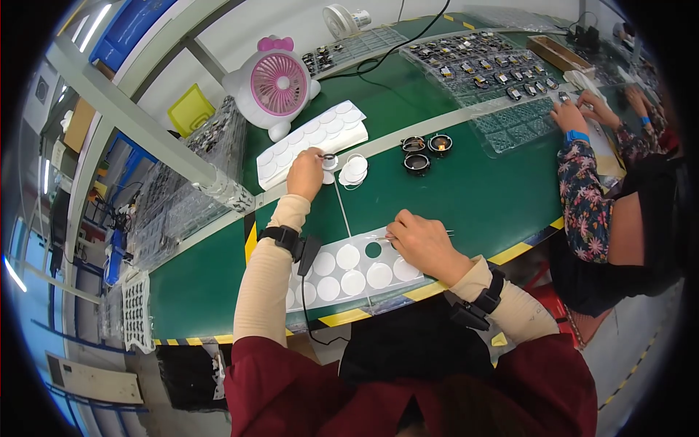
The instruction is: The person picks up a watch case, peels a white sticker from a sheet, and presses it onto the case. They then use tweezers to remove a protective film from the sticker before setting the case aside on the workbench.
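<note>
My left hand (305, 175) is closed in a pinch on a small round part with a dark rim (328, 157), just over the edge of a white sheet of round stickers (280, 162). Several loose white discs (354, 170) lie to the right of it. My right hand (428, 246) grips thin metal tweezers (451, 233), largely hidden by the fingers. Under that hand is a pale sheet of white round stickers (352, 282), with one green gap where a circle is gone. Three round black-rimmed parts (416, 163) sit farther off on the green table (480, 226).
A white and pink fan (280, 84) stands at the back left. Trays of small parts (480, 65) fill the far right, where a co-worker's hands (571, 113) handle a piece. A metal post (156, 138) rises at left. Striped tape (422, 293) edges the table.
</note>
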A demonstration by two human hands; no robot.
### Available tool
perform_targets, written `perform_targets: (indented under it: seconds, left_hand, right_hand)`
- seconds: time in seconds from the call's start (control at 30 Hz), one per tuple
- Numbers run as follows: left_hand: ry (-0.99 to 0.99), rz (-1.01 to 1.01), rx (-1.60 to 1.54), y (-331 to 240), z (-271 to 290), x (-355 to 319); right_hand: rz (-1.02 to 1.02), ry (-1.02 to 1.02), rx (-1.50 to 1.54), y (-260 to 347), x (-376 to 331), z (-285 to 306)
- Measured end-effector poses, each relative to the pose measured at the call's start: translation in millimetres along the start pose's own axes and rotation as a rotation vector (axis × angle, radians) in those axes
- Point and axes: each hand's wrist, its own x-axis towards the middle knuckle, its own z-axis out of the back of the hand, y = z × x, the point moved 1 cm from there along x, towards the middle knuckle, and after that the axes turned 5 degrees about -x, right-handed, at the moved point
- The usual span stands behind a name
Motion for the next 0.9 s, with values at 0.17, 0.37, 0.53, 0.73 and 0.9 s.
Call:
perform_targets:
  seconds: [0.17, 0.37, 0.53, 0.73, 0.9]
  left_hand:
    - [0.257, 0.327, 0.210, 23.0, -15.9, 10.5]
    - [0.088, -0.022, -0.021, 1.2, -9.3, 2.7]
    - [0.287, -0.577, 0.062, -19.6, 0.2, -19.3]
    - [0.320, -0.492, -0.032, -2.0, 19.3, -36.0]
    - [0.316, -0.044, -0.229, 17.5, 28.4, -33.6]
  right_hand:
    - [0.006, -0.007, 0.011, 4.0, -0.1, -1.0]
    - [0.013, -0.012, 0.000, 3.0, 1.6, 2.2]
    - [0.008, -0.001, 0.024, 2.7, 3.3, 2.7]
    - [0.012, -0.003, 0.026, 3.0, 4.9, 4.5]
    - [0.008, 0.010, 0.037, 3.1, 5.5, 5.4]
